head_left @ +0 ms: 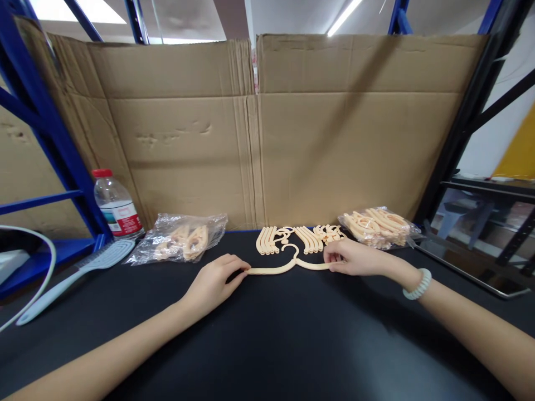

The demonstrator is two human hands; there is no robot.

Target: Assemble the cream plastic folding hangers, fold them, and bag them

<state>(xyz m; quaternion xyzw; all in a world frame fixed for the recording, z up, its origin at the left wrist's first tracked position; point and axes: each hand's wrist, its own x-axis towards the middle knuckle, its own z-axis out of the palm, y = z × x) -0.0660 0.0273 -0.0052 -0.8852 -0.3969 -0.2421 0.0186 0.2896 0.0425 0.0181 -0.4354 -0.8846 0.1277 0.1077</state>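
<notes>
A cream plastic clothes hanger [273,270] lies spread out across the black table, its hook curling toward the back. My left hand [217,281] pinches the tip of the hanger's left arm between thumb and fingers. On the other side, my right hand [353,257] has its fingers closed round the right arm near its end, hiding that tip. Just behind the hanger are loose cream hanger arms [267,240] in a row, a second row of arms [308,239], and a small heap of hooks [328,233].
A clear bag of hanger parts [179,239] lies at the back left, another full bag [378,225] at the back right. Further left are a red-capped bottle [119,206], a pale blue hairbrush [90,266] and a white cable [52,256]. Cardboard [188,156] walls off the back.
</notes>
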